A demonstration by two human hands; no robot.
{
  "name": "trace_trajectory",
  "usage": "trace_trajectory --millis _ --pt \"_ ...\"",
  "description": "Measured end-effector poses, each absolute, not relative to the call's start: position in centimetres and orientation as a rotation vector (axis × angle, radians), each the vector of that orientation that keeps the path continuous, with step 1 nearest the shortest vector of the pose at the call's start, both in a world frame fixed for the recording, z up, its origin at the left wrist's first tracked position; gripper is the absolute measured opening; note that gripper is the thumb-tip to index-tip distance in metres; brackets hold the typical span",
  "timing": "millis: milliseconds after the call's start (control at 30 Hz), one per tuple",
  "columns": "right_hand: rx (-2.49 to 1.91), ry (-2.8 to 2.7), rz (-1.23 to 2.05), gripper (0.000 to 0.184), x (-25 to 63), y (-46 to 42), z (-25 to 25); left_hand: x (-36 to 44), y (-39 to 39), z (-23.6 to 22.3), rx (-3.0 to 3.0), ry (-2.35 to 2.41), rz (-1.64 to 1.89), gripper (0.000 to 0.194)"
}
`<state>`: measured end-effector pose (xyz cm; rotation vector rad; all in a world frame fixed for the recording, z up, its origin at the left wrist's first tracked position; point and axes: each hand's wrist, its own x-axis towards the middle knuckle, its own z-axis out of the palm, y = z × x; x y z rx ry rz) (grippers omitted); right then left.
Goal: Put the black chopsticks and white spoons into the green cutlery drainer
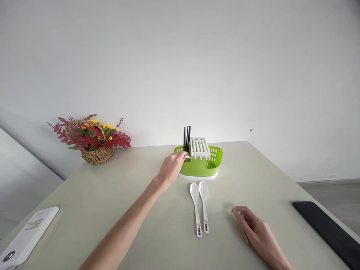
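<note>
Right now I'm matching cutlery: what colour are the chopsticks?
Black chopsticks, best seen in the head view.

"Any legible lettering?"

"None. Small red-and-dark labels (199,229) mark two white spoon handles (197,213), their print too tiny to read."

"And the white slab (33,236) at left?"

"Dark printed lines (35,224) and a round dark emblem (9,256), likewise unreadable."

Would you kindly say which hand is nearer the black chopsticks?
Left. The left hand is at the green holder, close beside the black chopsticks; the right hand is farther away, lower in view, right of the white spoons.
</note>
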<state>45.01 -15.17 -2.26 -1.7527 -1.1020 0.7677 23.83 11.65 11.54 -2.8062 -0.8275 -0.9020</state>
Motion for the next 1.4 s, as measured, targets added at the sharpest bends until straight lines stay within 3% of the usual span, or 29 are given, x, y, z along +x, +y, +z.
trace_trajectory --millis 200,433,600,800,933,1167,1400 --pt "-1.739 -1.053 0.711 0.049 44.6 -15.2 -2.1 22.9 11.0 11.6 -2.768 -0.705 -0.815 0.022" --pt "-1.772 -1.1 0.767 0.051 45.1 -15.3 -2.6 20.3 10.3 10.8 -2.759 -0.659 -0.849 0.043" --pt "-1.812 -1.112 0.771 0.051 45.6 -15.4 -2.8 16.4 9.9 8.3 -2.691 -0.907 -1.055 0.034" --pt "-1.946 -1.062 0.594 0.047 42.9 -13.6 -1.6 15.1 8.8 4.5 -2.879 -1.056 -0.948 0.019" --pt "-2.067 -1.173 0.52 0.044 39.0 -11.7 -0.1 14.8 7.8 2.4 -2.971 -1.125 -0.896 0.019" --pt "-2.366 -1.415 0.365 0.021 35.5 -10.2 1.2 11.3 7.7 1.1 -2.986 -1.242 -0.899 0.021" --pt "-2.216 -1.323 0.427 0.027 33.9 -11.3 2.3 10.2 7.5 1.5 -3.039 -1.405 -0.936 0.03"
